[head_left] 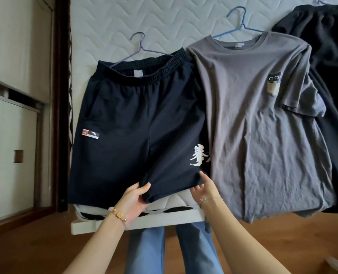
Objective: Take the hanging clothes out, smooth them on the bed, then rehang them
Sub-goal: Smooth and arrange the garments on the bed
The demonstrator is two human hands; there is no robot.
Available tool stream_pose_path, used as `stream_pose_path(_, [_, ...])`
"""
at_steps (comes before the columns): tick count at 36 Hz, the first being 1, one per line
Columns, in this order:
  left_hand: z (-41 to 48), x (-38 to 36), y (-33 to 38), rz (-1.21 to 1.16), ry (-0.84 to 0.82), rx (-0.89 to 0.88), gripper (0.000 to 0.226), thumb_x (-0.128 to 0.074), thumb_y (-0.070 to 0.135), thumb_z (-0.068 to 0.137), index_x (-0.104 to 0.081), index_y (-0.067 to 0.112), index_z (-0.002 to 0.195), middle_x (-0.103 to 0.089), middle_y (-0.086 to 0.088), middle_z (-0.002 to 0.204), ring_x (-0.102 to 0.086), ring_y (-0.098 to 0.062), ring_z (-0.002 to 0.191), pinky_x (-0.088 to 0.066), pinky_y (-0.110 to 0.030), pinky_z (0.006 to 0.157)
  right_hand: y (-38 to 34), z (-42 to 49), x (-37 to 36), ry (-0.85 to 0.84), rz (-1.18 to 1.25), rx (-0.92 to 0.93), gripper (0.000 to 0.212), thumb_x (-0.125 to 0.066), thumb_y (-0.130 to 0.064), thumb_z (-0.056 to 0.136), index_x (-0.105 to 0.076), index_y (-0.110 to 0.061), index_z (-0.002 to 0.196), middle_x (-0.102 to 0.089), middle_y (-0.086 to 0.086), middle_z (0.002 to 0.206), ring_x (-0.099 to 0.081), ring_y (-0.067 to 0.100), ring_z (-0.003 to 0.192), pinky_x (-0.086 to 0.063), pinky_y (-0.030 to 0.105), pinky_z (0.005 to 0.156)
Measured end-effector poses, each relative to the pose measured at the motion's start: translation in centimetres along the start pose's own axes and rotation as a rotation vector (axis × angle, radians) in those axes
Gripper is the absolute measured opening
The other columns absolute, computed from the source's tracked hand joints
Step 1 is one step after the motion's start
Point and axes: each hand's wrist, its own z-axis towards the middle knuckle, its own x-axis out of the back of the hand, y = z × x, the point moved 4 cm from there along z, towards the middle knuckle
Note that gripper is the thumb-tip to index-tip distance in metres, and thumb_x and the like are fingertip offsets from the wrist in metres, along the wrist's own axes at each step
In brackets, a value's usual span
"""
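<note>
Dark navy shorts lie flat on the white quilted bed, still on a purple hanger. A white character print marks the shorts' right leg. My left hand pinches the hem of that leg between thumb and fingers. At the hem's right corner, my right hand touches the cloth with spread fingers. To the right lies a grey T-shirt on a blue hanger, overlapping the shorts' edge. A black garment lies at the far right.
The bed's white front edge is right before my legs. A dark wooden bed frame runs down the left, with pale cabinet doors beyond it. Wooden floor lies below.
</note>
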Motion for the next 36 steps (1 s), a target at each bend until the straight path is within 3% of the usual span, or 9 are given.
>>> stream_pose_path(3, [-0.3,0.2,1.6,-0.018,0.019,-0.046,0.029,-0.045,0.004,0.095,-0.056,0.002,0.121,-0.066,-0.012,0.119,-0.062,-0.022,0.109,-0.049,-0.035,0.087,-0.2,-0.6,-0.9,0.012,-0.027,0.097,0.05,-0.058,-0.005,0.09,-0.042,-0.003,0.136,-0.063,0.009,0.091,-0.063,0.022,0.086,-0.057,0.028,0.065])
stream_pose_path(5, [-0.7,0.4,2.6,-0.043,0.034,-0.075,0.028,-0.044,0.004,0.095,-0.056,0.002,0.121,-0.066,-0.013,0.118,-0.062,-0.022,0.108,-0.049,-0.035,0.086,-0.6,-1.5,-1.6,-0.024,-0.088,0.209,0.049,-0.057,-0.002,0.09,-0.04,-0.005,0.135,-0.063,0.01,0.096,-0.062,0.02,0.082,-0.055,0.029,0.076])
stream_pose_path(8, [-1.4,1.0,3.7,-0.064,0.049,-0.096,0.032,-0.044,0.007,0.095,-0.054,0.001,0.126,-0.062,-0.015,0.124,-0.058,-0.027,0.115,-0.047,-0.036,0.091,-1.2,-3.0,-3.0,-0.08,-0.251,0.364,0.02,-0.065,-0.007,0.084,-0.06,-0.012,0.103,-0.065,0.016,0.117,-0.065,0.022,0.094,-0.052,0.031,0.087])
stream_pose_path(16, [-3.6,0.6,3.4,-0.057,0.009,-0.092,0.028,-0.043,0.009,0.097,-0.059,0.004,0.119,-0.068,-0.012,0.115,-0.065,-0.019,0.104,-0.046,-0.034,0.092,-3.1,-8.8,-5.6,-0.145,-0.336,0.687,0.016,-0.065,-0.017,0.086,-0.064,-0.019,0.102,-0.069,0.002,0.105,-0.066,0.016,0.09,-0.053,0.023,0.069])
stream_pose_path(20, [-3.7,0.0,0.5,0.0,0.047,-0.036,0.023,-0.049,0.008,0.094,-0.063,0.006,0.113,-0.071,-0.01,0.109,-0.069,-0.017,0.095,-0.058,-0.03,0.068,-4.0,-9.9,-2.3,-0.061,-0.384,0.798,0.002,-0.064,-0.017,0.088,-0.064,-0.019,0.089,-0.067,-0.001,0.089,-0.062,0.012,0.085,-0.051,0.028,0.074])
stream_pose_path(23, [-2.6,-0.1,-2.6,0.019,0.103,0.044,0.026,-0.054,0.004,0.09,-0.061,-0.001,0.115,-0.071,-0.016,0.107,-0.066,-0.027,0.1,-0.057,-0.037,0.074,-5.3,-8.3,2.1,0.071,-0.334,0.731,0.01,-0.063,-0.013,0.087,-0.064,-0.004,0.092,-0.061,0.003,0.082,-0.057,0.014,0.08,-0.052,0.025,0.067])
stream_pose_path(27, [-1.7,-1.3,-6.0,0.146,0.169,0.106,0.019,-0.061,0.005,0.088,-0.06,0.002,0.106,-0.068,-0.015,0.112,-0.065,-0.024,0.097,-0.056,-0.029,0.063,-6.1,-5.3,6.8,0.172,-0.301,0.594,0.008,-0.062,-0.009,0.087,-0.063,-0.015,0.083,-0.062,0.002,0.082,-0.06,0.008,0.068,-0.054,0.014,0.056])
stream_pose_path(32, [1.1,0.4,-9.8,0.273,0.289,0.165,0.051,-0.077,0.027,0.068,-0.055,0.009,0.109,-0.061,-0.01,0.12,-0.063,-0.028,0.101,-0.053,-0.04,0.088,-6.0,-2.4,9.6,0.271,-0.347,0.483,0.015,-0.063,-0.008,0.087,-0.059,-0.015,0.074,-0.058,0.005,0.076,-0.055,0.012,0.061,-0.049,0.01,0.042])
stream_pose_path(36, [0.6,-0.9,-10.5,0.305,0.275,0.22,0.037,-0.062,0.005,0.086,-0.05,0.009,0.122,-0.057,-0.012,0.123,-0.063,-0.025,0.099,-0.055,-0.032,0.083,-5.9,-1.0,9.8,0.28,-0.364,0.371,0.018,-0.063,-0.008,0.087,-0.054,-0.014,0.072,-0.055,0.004,0.074,-0.054,0.013,0.062,-0.047,0.012,0.037])
